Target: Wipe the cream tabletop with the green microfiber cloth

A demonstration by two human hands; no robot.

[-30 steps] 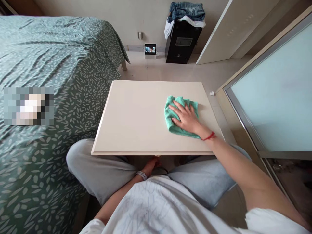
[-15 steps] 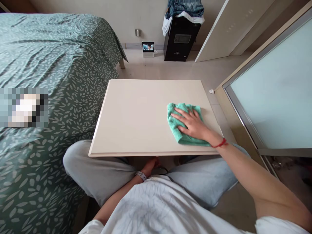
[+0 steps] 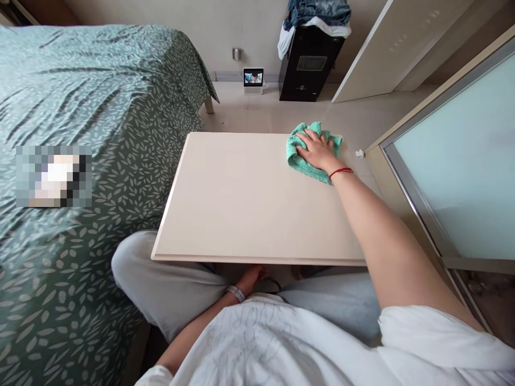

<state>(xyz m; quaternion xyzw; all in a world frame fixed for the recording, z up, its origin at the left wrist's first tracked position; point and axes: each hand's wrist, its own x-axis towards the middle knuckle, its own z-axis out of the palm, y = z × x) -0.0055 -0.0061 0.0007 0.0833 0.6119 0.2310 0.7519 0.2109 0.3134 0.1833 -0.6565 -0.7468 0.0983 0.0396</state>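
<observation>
One green cloth [image 3: 301,163] lay at the far right corner of one pale table [image 3: 241,198]. Two hands: right hand [image 3: 319,152] rested flat on the cloth, splayed wide; left hand [image 3: 252,275] was below the near edge, partly hidden, couldn't tell its grip. One red bracelet [image 3: 340,171] right, one wristband [image 3: 236,292] left. One small screen [image 3: 253,79] stood beyond.

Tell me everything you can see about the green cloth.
The green cloth is a light, minty green with a soft, textured look, like towelling. It lies creased and bunched at the far right corner of the pale tabletop, and in this view its far side shows beyond the tabletop's far edge. The right hand rests on it, fingers spread, hiding its middle; whatever lies under the palm can't be seen.
</observation>
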